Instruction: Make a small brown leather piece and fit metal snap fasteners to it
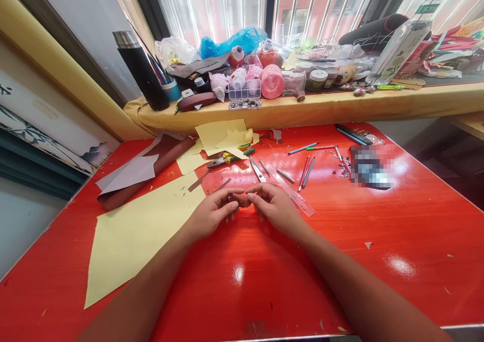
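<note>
Above the middle of the red table [242, 246], a small brown piece [242, 200], seemingly leather, is held between both hands. My left hand [215, 206] pinches its left end, where something small and shiny shows near the fingertips. The right end sits between the thumb and fingers of my right hand [270, 203]. Just beyond the hands lie scissors [257, 171] and a clear ruler [298, 198], with thin brown strips [198, 181] off to the left. Part of the brown piece is hidden by my fingers.
Yellow paper [139, 236] covers the left side, beside a roll of brown sheet [166, 168]. Pliers [227, 159] lie on paper scraps. Pens [308, 171] and small metal bits [340, 163] are to the right. A black thermos [141, 72] and a bottle [403, 50] stand on the sill.
</note>
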`<action>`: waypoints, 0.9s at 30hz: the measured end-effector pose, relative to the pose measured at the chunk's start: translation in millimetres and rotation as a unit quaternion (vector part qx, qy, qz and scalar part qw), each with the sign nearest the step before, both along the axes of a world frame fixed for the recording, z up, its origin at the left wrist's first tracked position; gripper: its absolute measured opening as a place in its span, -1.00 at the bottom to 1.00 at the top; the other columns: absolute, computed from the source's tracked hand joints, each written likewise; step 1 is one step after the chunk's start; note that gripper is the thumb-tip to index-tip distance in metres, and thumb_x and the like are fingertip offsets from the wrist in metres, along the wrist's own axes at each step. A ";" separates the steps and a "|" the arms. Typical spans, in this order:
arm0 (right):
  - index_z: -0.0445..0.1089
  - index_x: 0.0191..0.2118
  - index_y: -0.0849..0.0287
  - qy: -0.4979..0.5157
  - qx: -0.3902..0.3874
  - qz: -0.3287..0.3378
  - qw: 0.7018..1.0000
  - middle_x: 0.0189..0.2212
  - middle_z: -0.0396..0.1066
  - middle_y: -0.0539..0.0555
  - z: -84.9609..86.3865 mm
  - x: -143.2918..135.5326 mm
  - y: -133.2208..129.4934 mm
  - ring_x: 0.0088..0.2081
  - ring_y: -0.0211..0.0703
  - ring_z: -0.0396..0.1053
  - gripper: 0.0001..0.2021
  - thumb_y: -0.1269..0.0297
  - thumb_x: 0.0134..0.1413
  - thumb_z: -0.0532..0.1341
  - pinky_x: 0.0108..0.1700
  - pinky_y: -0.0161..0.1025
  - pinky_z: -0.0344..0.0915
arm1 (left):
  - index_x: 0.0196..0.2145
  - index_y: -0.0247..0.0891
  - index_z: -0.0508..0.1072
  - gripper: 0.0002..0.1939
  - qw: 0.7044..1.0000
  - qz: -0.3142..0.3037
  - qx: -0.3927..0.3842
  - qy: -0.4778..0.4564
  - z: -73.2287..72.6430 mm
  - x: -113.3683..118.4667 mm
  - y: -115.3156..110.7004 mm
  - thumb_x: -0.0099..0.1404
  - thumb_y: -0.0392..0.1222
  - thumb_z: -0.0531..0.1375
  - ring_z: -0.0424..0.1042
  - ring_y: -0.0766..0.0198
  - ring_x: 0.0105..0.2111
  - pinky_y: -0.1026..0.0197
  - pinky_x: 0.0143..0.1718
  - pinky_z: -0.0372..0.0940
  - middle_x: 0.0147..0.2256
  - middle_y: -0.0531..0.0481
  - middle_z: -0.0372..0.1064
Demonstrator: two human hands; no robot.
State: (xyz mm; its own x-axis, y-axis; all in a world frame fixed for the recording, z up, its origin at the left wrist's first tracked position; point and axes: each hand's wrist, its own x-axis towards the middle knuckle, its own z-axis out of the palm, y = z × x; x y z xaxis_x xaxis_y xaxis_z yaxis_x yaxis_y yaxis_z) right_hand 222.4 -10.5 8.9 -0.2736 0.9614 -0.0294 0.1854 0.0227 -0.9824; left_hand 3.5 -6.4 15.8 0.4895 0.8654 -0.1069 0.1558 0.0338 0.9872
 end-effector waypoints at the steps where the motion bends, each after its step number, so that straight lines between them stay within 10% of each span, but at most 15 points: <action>1: 0.49 -0.15 0.12 -0.001 0.002 0.001 1.000 -0.47 0.41 -0.04 -1.1 -0.1 -0.2 -0.51 -0.22 0.30 -0.74 0.04 0.30 0.22 -0.45 -0.27 0.19 | 0.10 -0.24 0.50 -0.67 1.000 -0.004 0.000 0.003 -0.7 0.4 -0.1 0.48 -0.05 0.19 0.35 0.31 -0.37 0.19 -0.29 0.34 -0.05 -0.14 0.54; 27: 0.57 -0.19 0.10 -0.113 0.082 0.008 0.990 -0.37 0.55 0.01 -7.2 -2.6 -3.8 -0.39 -0.19 0.34 -0.81 0.17 0.31 0.22 -0.36 -0.25 0.14 | 0.01 -0.24 0.54 -0.69 0.997 -0.019 0.010 0.075 1.3 2.5 -5.0 0.49 -0.02 0.15 0.43 0.24 -0.28 0.21 -0.22 0.30 -0.12 -0.07 0.52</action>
